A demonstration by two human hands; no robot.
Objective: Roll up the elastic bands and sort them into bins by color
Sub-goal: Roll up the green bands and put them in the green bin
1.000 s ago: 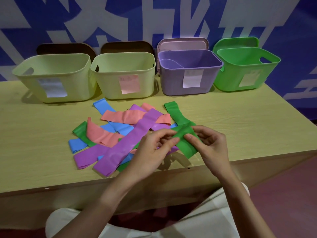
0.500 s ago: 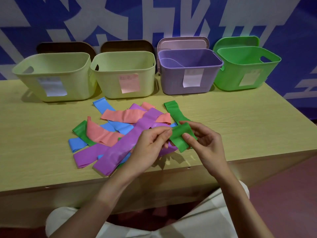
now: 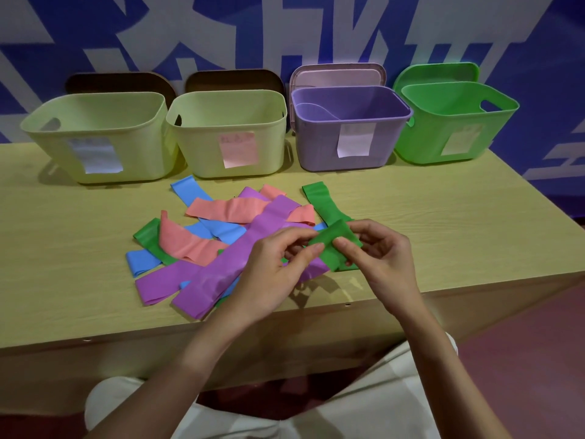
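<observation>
- Your pale wood-grain laminate table looks smooth and matt, with fine streaks running lengthwise
- The four smooth moulded plastic bins, two pale yellow-green ones, a lilac one and a bright green one, carry a soft satin sheen
- Each bin has a thin matt paper label stuck to its front
- The flat green elastic band you pinch looks like thin, matt rubbery sheet, creasing softly
- The purple elastic band beside it shows the same dull, slightly wrinkled finish
</observation>
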